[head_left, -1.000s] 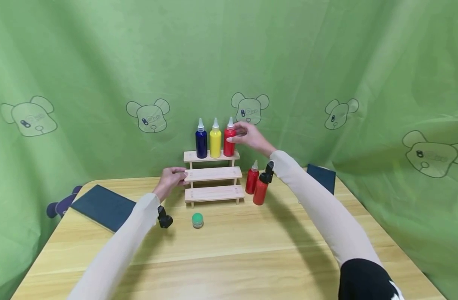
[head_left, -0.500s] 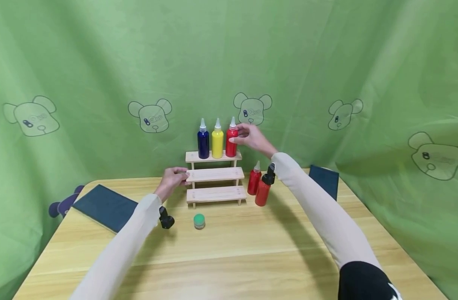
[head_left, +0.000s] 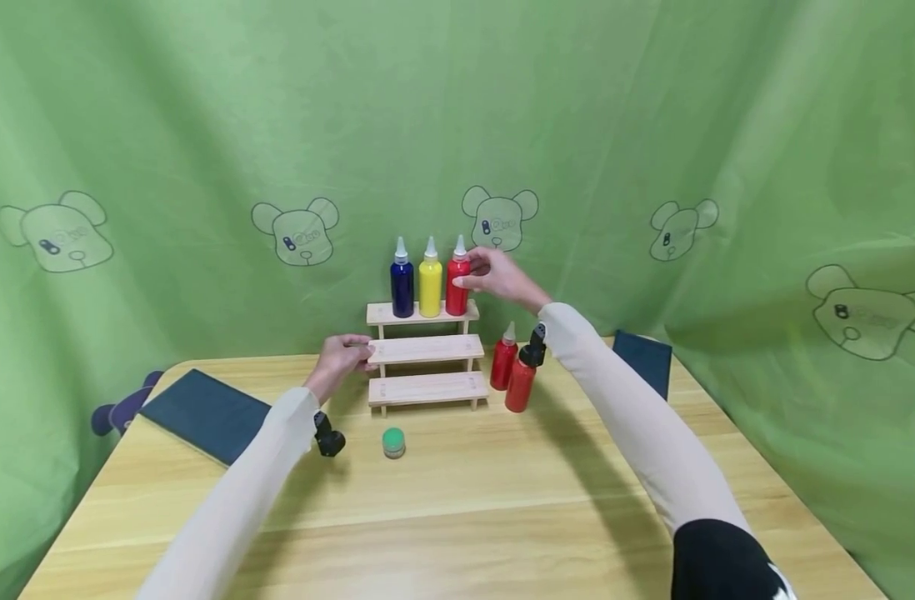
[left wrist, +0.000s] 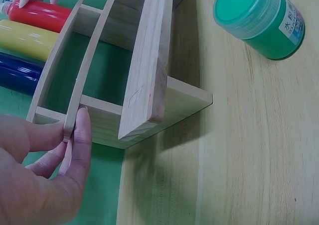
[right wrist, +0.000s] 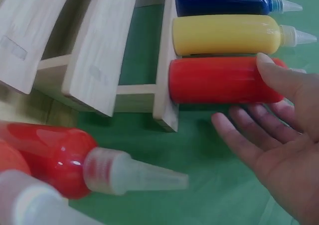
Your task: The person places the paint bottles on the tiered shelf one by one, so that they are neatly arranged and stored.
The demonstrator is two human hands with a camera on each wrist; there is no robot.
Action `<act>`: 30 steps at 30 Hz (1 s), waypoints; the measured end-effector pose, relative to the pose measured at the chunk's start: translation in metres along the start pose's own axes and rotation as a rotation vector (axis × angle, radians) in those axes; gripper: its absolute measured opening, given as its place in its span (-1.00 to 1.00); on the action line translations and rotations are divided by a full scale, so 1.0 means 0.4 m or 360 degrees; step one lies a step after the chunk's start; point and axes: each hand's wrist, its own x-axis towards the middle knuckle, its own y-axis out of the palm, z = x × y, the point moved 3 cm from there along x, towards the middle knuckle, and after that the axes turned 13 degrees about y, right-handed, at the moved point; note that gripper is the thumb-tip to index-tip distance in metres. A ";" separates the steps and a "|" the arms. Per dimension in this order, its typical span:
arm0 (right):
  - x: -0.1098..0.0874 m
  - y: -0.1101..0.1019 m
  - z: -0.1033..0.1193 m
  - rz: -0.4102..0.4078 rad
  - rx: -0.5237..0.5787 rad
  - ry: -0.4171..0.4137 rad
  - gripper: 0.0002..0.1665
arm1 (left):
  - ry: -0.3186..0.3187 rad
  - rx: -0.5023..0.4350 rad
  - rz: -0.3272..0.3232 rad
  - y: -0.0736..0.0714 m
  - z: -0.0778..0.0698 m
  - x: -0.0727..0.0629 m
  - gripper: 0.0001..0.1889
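A three-tier wooden display stand stands at the back of the table. My left hand pinches the left end of its middle board between thumb and fingers. On the top board a blue bottle, a yellow bottle and a red squeeze bottle stand upright in a row, each with a pointed white nozzle. My right hand holds the red one near its shoulder, thumb across the front. The other fingers are spread below it in the right wrist view, the index partly hidden behind the bottle.
Right of the stand are another red bottle and an orange-red bottle, its top hidden by the wrist camera. A small green-lidded jar sits in front. Dark boards lie at left and right. A green curtain hangs behind.
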 end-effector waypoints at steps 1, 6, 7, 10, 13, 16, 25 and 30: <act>-0.002 -0.002 0.003 0.0001 -0.0029 -0.0005 -0.36 | 0.0001 -0.0004 -0.0001 0.001 0.001 0.001 -0.55; -0.008 -0.011 0.004 0.0004 -0.0110 -0.0011 -0.29 | -0.0008 -0.0015 -0.0010 0.007 -0.002 0.000 -0.55; -0.011 -0.013 0.002 0.0005 -0.0100 0.0003 -0.27 | -0.0011 -0.0018 -0.0012 0.008 -0.002 -0.001 -0.55; -0.020 -0.019 -0.008 0.0002 -0.0070 0.0043 -0.27 | -0.0011 -0.0021 -0.0006 0.010 -0.003 -0.002 -0.55; -0.028 -0.022 -0.018 0.0018 -0.0061 0.0061 -0.27 | -0.0012 -0.0024 -0.0005 0.010 -0.003 -0.002 -0.55; -0.037 -0.027 -0.028 0.0034 -0.0049 0.0054 -0.24 | -0.0006 -0.0019 0.0000 0.009 -0.004 -0.001 -0.56; -0.079 -0.035 -0.061 0.0094 0.0018 0.0019 -0.21 | -0.0052 -0.0001 0.0007 0.004 -0.003 -0.005 -0.55; -0.107 -0.039 -0.071 0.0102 0.0103 0.0020 -0.27 | -0.0073 -0.0016 0.0026 -0.001 -0.004 -0.005 -0.54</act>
